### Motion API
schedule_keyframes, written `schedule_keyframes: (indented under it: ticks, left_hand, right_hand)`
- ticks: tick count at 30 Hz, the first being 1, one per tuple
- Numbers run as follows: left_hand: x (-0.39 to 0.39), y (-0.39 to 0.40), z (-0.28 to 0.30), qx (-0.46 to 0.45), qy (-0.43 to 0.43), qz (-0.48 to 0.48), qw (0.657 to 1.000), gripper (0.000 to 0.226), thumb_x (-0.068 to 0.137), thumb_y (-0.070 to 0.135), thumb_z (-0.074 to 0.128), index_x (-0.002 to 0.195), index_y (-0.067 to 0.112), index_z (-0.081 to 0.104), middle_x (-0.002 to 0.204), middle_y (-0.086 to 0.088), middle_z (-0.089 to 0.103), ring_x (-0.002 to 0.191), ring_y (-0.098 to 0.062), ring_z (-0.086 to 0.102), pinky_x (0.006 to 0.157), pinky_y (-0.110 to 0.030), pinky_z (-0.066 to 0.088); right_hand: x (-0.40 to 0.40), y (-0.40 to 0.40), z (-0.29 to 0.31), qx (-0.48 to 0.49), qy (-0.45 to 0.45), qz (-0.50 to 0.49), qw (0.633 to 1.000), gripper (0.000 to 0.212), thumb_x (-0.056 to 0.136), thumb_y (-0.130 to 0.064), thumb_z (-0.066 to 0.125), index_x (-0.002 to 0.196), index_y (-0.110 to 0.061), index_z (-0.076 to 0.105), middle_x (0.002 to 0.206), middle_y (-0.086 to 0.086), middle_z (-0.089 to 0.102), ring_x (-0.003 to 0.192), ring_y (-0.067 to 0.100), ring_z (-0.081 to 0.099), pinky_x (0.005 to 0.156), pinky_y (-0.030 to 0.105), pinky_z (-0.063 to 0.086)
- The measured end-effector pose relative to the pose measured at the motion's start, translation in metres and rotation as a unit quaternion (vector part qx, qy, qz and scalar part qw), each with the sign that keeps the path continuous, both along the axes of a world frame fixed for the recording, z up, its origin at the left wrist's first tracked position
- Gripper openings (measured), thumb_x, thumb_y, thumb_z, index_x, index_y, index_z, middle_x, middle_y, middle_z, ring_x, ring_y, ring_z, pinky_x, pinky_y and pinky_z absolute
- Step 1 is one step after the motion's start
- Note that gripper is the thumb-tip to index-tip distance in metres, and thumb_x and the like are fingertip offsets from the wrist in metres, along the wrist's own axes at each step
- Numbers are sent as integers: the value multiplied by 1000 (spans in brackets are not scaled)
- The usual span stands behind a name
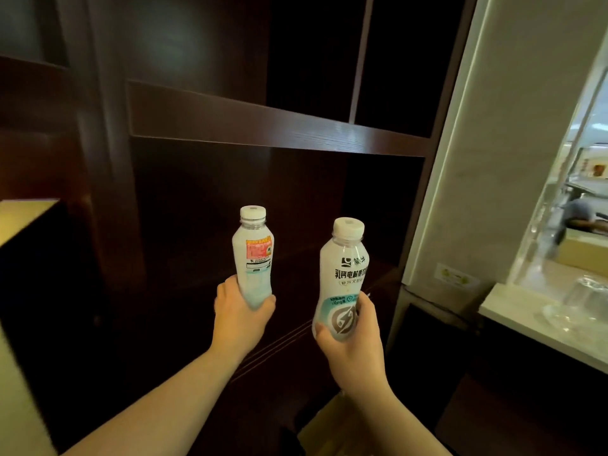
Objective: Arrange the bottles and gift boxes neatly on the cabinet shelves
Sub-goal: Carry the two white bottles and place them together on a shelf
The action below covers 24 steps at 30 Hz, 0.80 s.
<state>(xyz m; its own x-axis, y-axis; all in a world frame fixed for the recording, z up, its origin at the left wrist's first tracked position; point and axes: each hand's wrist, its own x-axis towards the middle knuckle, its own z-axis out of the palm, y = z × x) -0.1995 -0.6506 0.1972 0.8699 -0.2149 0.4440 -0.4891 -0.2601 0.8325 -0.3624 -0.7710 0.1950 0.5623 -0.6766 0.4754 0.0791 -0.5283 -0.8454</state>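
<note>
A dark wooden cabinet [279, 126] filled the view, its shelves looking bare. The left hand [241, 311] kept a closed grip on the base of one white-capped bottle [253, 258], and the right hand [352, 340] likewise on a second bottle [342, 284], both upright. The carrying step seemed underway; next, each bottle needed setting on the shelf ahead of its grip.
</note>
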Motion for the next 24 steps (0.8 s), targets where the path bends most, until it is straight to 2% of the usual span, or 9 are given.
schedule_keyframes:
  ticks: [4,9,15,19,22,24]
  left_hand:
    - [44,-45,-6,0,18,-23,1000,63,70,30,83,121,12,50,111,-3,50,108,-24,54,95,-52,51]
    - [95,-99,-28,17,59,-30,998,68,73,35,85,125,15,47,118,-4,50,111,-26,56,92,-52,55]
    - [140,-153,-78,31,62,16,997,62,70,27,88,118,10,53,115,-8,54,105,-30,61,86,-53,56]
    - [162,-189,-109,27,97,71,992,63,72,25,88,123,14,53,118,-5,53,105,-27,62,87,-50,57]
    - [181,-216,-133,21,130,75,988,51,75,22,85,116,11,57,114,-11,60,99,-26,67,83,-51,59]
    - [189,-229,-143,25,132,84,987,49,76,22,85,115,10,57,115,-12,60,100,-26,66,84,-52,59]
  right_hand:
    - [47,-38,-10,24,12,-28,999,71,63,-46,78,114,-73,37,114,-28,61,104,-6,63,76,25,59]
    - [97,-83,-27,32,24,-30,999,68,63,-48,75,112,-76,35,117,-35,58,105,-14,60,67,10,54]
    - [160,-149,-59,46,57,14,997,78,73,-33,82,109,-80,31,116,-23,63,105,-9,63,78,21,57]
    - [205,-196,-92,53,80,56,994,82,73,-28,84,106,-81,31,117,-19,62,103,-3,64,73,20,56]
    - [235,-229,-120,65,106,100,987,80,73,-27,85,112,-73,32,123,-15,61,108,3,64,82,29,58]
    - [247,-245,-130,69,124,115,983,80,73,-26,84,127,-57,34,125,-13,60,111,6,63,86,33,59]
